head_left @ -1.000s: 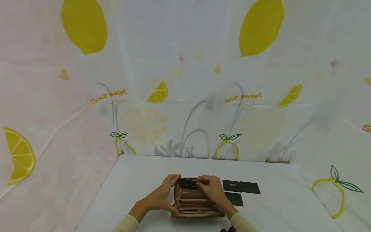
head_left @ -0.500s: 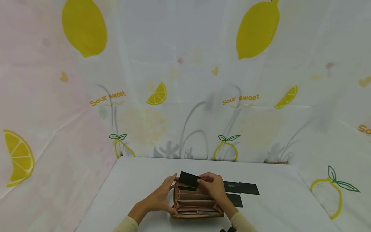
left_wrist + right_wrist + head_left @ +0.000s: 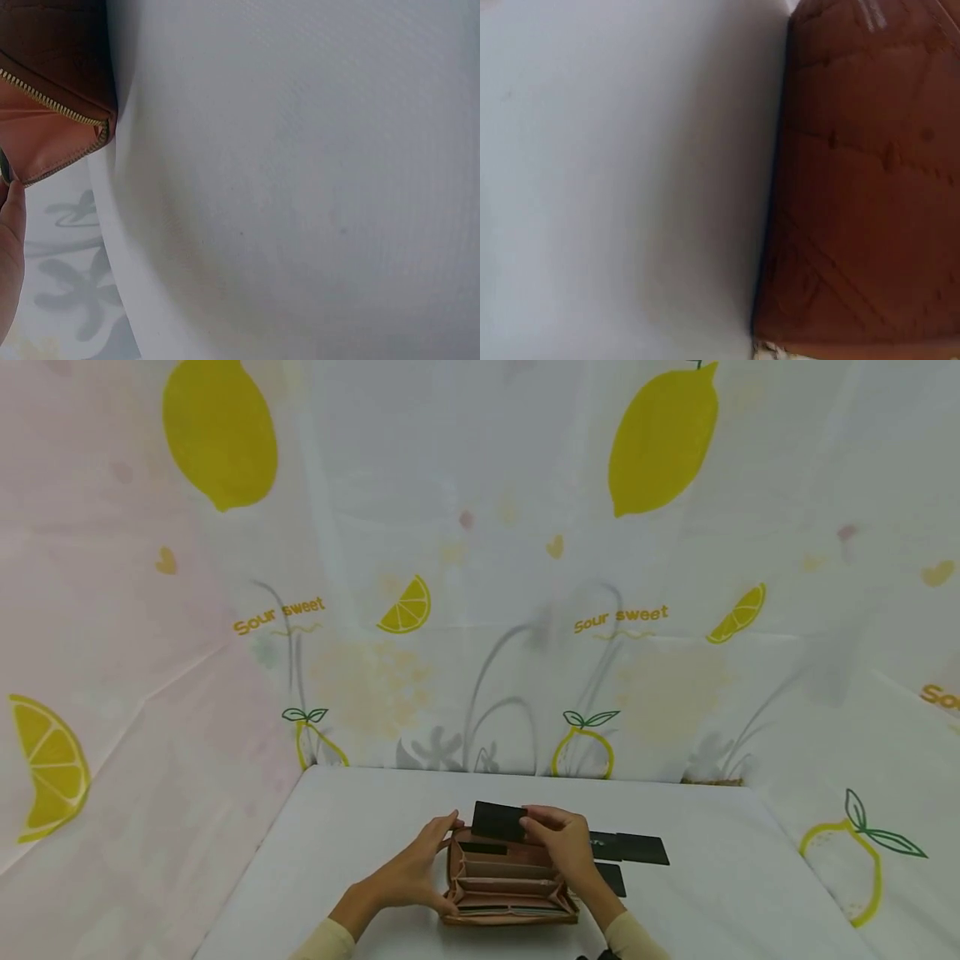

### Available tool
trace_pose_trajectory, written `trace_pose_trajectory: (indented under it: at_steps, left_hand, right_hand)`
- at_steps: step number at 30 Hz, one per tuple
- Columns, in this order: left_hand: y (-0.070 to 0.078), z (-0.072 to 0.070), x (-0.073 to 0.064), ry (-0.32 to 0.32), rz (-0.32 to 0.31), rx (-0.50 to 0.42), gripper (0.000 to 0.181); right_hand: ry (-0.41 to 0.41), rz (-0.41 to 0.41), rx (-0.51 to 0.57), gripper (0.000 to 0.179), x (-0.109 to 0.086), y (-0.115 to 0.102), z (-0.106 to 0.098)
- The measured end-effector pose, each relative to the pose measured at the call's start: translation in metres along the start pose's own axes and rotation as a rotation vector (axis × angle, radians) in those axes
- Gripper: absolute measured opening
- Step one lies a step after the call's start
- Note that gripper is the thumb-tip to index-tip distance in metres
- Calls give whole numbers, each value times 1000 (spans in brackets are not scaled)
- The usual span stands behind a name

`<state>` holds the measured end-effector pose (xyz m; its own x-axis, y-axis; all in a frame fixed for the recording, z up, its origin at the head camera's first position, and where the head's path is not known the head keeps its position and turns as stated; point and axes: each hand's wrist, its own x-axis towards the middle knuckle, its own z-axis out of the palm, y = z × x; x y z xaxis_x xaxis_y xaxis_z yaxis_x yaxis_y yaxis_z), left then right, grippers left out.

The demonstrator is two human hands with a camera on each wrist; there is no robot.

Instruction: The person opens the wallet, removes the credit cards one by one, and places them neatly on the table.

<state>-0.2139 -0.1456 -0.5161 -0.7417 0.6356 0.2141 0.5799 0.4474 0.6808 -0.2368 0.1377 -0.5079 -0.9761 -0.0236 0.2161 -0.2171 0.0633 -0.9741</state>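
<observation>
A brown zip-around wallet point(image 3: 510, 921) lies unzipped on the white table, its pinkish compartments facing up. My left hand point(image 3: 408, 872) grips the wallet's left end, thumb at the near edge and fingers at the far one. Between thumb and fingers, my right hand point(image 3: 566, 843) pinches a black card point(image 3: 497, 821) by its right end, raised above the wallet's far side. Another dark card edge point(image 3: 483, 847) shows in a slot below it. The left wrist view catches the wallet's gold zipper point(image 3: 52, 99) and fingertips; the right wrist view is mostly wallet leather point(image 3: 870, 187).
To the right of the wallet, black cards lie flat: two side by side point(image 3: 643, 849), and one nearer point(image 3: 615, 878), partly behind my right forearm. A lemon-print cloth point(image 3: 480, 693) hangs behind the table and on both sides.
My right hand has drawn the black card up out of the wallet's far slot and moved slightly right with it. The left hand has kept its grip on the wallet.
</observation>
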Motion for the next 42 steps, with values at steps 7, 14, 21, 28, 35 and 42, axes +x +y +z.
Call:
trace_pose_trajectory:
  at_steps: [7, 14, 21, 28, 35, 42]
  left_hand:
    - [0, -3, -1, 8, 7, 13, 132]
    - [1, -6, -2, -31, 30, -105, 124]
    - [0, -4, -5, -35, 8, -104, 127]
    - [-3, -3, -5, -21, 7, -85, 129]
    - [-3, -4, -5, -20, 30, -117, 128]
    - [3, -6, -6, -18, 20, -143, 126]
  right_hand:
    - [19, 1, -13, 27, -1, -10, -28]
    - [112, 33, -24, 33, -5, -12, -71]
    - [177, 137, -38, 38, -15, -11, -121]
    - [177, 296, -194, 40, -26, 0, -166]
    - [167, 420, -196, 37, -38, 15, -188]
    - [146, 456, -345, 32, -42, 28, -200]
